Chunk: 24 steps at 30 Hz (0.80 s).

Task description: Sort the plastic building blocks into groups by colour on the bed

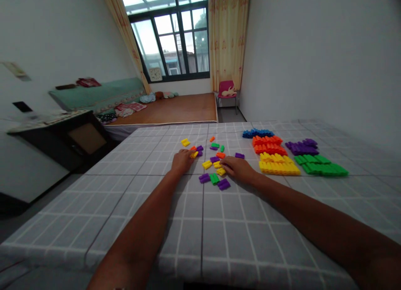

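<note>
Small ridged plastic pieces in several colours lie scattered mid-table. My left hand (181, 161) reaches in from the left, fingers closed on a yellow piece (194, 155) beside an orange piece (193, 148) and purple pieces (199, 148). Across from it, my right hand (239, 168) is bent with its fingers together, the tips at another yellow piece (217, 165). Just below those fingertips is a further yellow piece (221, 172). Closer to me lie a green piece (214, 179) and a purple piece (223, 184). My right fingers partly hide what they touch.
Sorted rows stand at the right: blue (258, 133), orange (267, 145), yellow (278, 164), purple (301, 147) and green (321, 165). A grey checked cloth (150, 235) covers the table. Beyond are a bed (181, 108), a pink chair (226, 88) and a dark cabinet (84, 139).
</note>
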Available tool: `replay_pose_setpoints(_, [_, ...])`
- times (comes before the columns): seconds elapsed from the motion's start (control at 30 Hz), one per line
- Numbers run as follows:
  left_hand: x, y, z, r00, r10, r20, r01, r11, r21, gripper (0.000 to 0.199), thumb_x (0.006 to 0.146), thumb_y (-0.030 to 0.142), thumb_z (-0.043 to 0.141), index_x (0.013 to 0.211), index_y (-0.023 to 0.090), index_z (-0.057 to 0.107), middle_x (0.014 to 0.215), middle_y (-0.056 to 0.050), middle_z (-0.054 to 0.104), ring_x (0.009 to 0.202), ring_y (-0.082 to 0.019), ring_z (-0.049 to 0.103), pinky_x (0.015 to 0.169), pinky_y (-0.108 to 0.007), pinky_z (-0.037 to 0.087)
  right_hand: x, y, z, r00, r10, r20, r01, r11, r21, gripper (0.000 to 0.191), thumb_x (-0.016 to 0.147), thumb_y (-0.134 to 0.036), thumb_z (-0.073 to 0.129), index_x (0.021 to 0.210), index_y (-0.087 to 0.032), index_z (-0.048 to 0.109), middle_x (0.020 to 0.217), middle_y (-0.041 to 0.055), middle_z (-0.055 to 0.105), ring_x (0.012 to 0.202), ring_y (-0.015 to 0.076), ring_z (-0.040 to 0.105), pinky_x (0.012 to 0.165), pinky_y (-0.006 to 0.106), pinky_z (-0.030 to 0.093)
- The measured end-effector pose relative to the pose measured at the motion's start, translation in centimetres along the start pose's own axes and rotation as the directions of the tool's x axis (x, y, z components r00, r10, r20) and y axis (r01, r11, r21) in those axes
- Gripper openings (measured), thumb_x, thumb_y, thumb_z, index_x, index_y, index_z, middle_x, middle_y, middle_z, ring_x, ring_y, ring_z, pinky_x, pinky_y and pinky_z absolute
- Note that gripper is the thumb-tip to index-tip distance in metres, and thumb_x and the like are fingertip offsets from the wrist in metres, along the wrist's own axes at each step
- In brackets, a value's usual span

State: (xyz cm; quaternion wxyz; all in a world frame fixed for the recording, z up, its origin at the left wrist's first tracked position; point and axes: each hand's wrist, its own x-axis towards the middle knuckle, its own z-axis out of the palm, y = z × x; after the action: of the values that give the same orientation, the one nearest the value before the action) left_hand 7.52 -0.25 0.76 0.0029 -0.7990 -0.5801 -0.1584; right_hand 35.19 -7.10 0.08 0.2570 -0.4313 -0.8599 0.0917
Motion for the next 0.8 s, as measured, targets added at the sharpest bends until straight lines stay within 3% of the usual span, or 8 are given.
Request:
replay_pose_setpoints(0.1, [-0.2,-1.3,-0.2,0.989,-0.139,-0.048,0.141,0.988,0.055,0.035,0.091,0.032,0.049,0.121,0.028,0.066,0.12,-0.01,0.066,0.114,-0.03,0.055,0.092,-0.041,0.045,-0.2,1.5,0.0,0.998,-0.007,-0.056,0.011,0.998,0.07,0.026,0.091,-0.022,0.048,0.111,-0.019,0.065,0.112,0.0096,0.068,0.103,0.0211,0.062,0.09,0.034,0.046])
replay_pose_setpoints(0.23, [-0.2,-2.8,-0.2,0.955,-0.267,-0.13,0.273,0.961,0.033,0.044,0.086,0.027,0.054,0.13,0.022,0.059,0.133,-0.013,0.057,0.121,-0.031,0.051,0.096,-0.046,0.046,-0.2,2.7,-0.6,0.989,0.053,-0.138,-0.037,0.992,0.117,0.03,0.089,-0.017,0.047,0.113,-0.021,0.064,0.113,0.0076,0.068,0.105,0.0206,0.062,0.092,0.035,0.046])
replay_pose_setpoints(0.33, [0.3,-2.4,0.1,0.961,-0.161,-0.225,0.164,0.986,-0.007,0.049,0.084,0.018,0.052,0.133,0.02,0.055,0.138,-0.011,0.053,0.128,-0.026,0.046,0.106,-0.042,0.04,0.2,3.4,-1.1,0.97,0.119,-0.212,-0.103,0.991,0.087,0.033,0.086,-0.014,0.046,0.113,-0.02,0.065,0.111,0.0084,0.069,0.105,0.0213,0.061,0.092,0.035,0.046])
replay_pose_setpoints(0.4, [0.7,-1.7,0.6,0.976,-0.03,-0.214,0.03,1.0,-0.001,0.048,0.087,0.017,0.048,0.134,0.019,0.054,0.141,-0.011,0.051,0.131,-0.024,0.044,0.11,-0.04,0.036,0.6,3.6,-1.2,0.964,0.133,-0.231,-0.123,0.991,0.06,0.034,0.086,-0.014,0.046,0.114,-0.019,0.065,0.113,0.0095,0.068,0.107,0.0222,0.06,0.094,0.037,0.046])
replay_pose_setpoints(0.47, [0.9,-1.0,1.1,0.99,0.037,-0.134,-0.035,0.999,0.02,0.047,0.089,0.02,0.046,0.136,0.02,0.052,0.143,-0.01,0.05,0.131,-0.025,0.044,0.111,-0.043,0.034,1.4,3.7,-1.0,0.973,0.112,-0.2,-0.108,0.994,0.029,0.035,0.087,-0.014,0.046,0.117,-0.019,0.064,0.116,0.0098,0.067,0.109,0.0225,0.058,0.095,0.039,0.045])
replay_pose_setpoints(0.57, [1.0,-0.8,1.5,0.999,0.025,-0.036,-0.023,0.999,0.037,0.046,0.091,0.022,0.044,0.137,0.025,0.051,0.14,-0.009,0.054,0.127,-0.026,0.049,0.107,-0.045,0.036,2.9,3.4,-0.4,0.997,0.026,-0.078,-0.029,0.999,-0.039,0.035,0.088,-0.015,0.049,0.119,-0.022,0.064,0.121,0.0078,0.066,0.111,0.0228,0.058,0.096,0.039,0.044])
replay_pose_setpoints(0.7, [1.0,-1.4,1.5,0.998,-0.023,-0.057,0.024,1.0,0.006,0.038,0.092,0.028,0.047,0.128,0.025,0.06,0.125,-0.009,0.063,0.117,-0.024,0.057,0.101,-0.039,0.041,5.2,3.0,0.4,0.996,-0.037,0.086,0.049,0.987,-0.153,0.031,0.084,-0.011,0.054,0.108,-0.023,0.069,0.114,0.0066,0.069,0.104,0.0256,0.059,0.087,0.036,0.047])
replay_pose_setpoints(0.8, [0.9,-1.6,1.5,0.996,-0.05,-0.074,0.049,0.999,-0.012,0.035,0.091,0.032,0.05,0.122,0.024,0.063,0.12,-0.01,0.066,0.113,-0.024,0.059,0.099,-0.038,0.041,6.5,3.1,0.6,0.991,-0.024,0.132,0.051,0.978,-0.202,0.021,0.082,-0.009,0.055,0.09,-0.02,0.072,0.097,0.0089,0.072,0.095,0.0261,0.061,0.08,0.034,0.047])
